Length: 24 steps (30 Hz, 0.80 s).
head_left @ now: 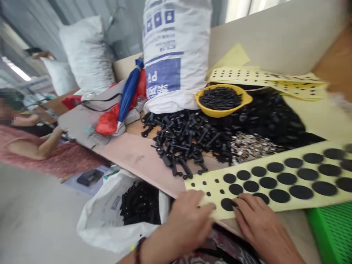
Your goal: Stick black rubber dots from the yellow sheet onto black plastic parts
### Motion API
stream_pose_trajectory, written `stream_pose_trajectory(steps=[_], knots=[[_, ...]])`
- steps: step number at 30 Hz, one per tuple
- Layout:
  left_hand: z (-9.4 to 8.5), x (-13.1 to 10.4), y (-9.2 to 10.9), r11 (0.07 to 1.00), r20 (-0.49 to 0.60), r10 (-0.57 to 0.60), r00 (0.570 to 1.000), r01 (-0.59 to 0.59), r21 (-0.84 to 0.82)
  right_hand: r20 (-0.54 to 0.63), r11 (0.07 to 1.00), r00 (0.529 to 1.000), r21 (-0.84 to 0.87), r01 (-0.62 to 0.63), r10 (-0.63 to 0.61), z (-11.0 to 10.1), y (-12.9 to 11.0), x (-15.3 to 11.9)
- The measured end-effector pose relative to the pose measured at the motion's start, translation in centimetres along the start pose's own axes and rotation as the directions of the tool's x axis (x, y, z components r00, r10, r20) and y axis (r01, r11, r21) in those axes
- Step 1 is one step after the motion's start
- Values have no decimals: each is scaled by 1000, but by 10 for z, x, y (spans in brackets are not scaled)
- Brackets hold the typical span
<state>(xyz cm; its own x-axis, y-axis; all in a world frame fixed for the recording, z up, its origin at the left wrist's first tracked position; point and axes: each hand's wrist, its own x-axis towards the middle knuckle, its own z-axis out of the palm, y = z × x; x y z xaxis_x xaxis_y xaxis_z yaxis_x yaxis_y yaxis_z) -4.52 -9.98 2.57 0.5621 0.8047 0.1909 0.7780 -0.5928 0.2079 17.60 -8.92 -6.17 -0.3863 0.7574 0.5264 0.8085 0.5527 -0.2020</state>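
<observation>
A pale yellow sheet (225,217) with rows of black round pads lies along the table's front edge. My left hand (189,216) is closed at the sheet's left end, its fingers bent over the edge; what lies inside them is hidden. Just to the right, my right hand (254,216) rests on the sheet, thumb and fingertips together at the edge of a black round pad (227,204) in the front row. Smaller black dots mark the sheet between and above the hands. Behind it spreads a pile of black plastic parts (184,137).
A yellow bowl (220,113) of black pins stands before a white sack (176,55). Small metal pieces (251,146) lie in a heap. An open white bag (96,220) is below left, a green crate (331,227) at right. Another person (35,146) sits at the left.
</observation>
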Motion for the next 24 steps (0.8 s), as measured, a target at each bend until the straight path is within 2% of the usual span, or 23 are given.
stream_pose_trajectory(steps=[2, 4, 6, 8, 11, 14, 19, 24], knots=[[21, 15, 18, 990, 117, 130, 985, -136, 46, 4, 997, 997, 5, 79, -79, 5, 6, -8], [36, 22, 24, 981, 119, 156, 981, -167, 94, 1, 992, 992, 10, 126, -126, 8, 14, -13], [43, 23, 23, 980, 98, 153, 983, -164, 115, 14, 988, 989, 53, 148, -149, 9, 19, -14], [44, 21, 21, 979, 95, 155, 983, -166, 115, 20, 983, 990, 122, 134, -137, 4, 19, -11], [43, 21, 20, 983, 109, 141, 984, -152, 100, 12, 983, 999, 177, 39, -41, -6, 13, -4], [44, 24, 17, 989, 117, 122, 986, -131, 73, 17, 988, 999, 148, -45, 43, -9, 11, 4], [50, 28, 14, 990, 109, 122, 986, -129, 61, 80, 990, 993, 107, -90, 82, -6, 7, 10], [54, 28, 13, 990, 107, 122, 987, -129, 55, 145, 948, 982, 279, -156, 119, -11, -1, 13]])
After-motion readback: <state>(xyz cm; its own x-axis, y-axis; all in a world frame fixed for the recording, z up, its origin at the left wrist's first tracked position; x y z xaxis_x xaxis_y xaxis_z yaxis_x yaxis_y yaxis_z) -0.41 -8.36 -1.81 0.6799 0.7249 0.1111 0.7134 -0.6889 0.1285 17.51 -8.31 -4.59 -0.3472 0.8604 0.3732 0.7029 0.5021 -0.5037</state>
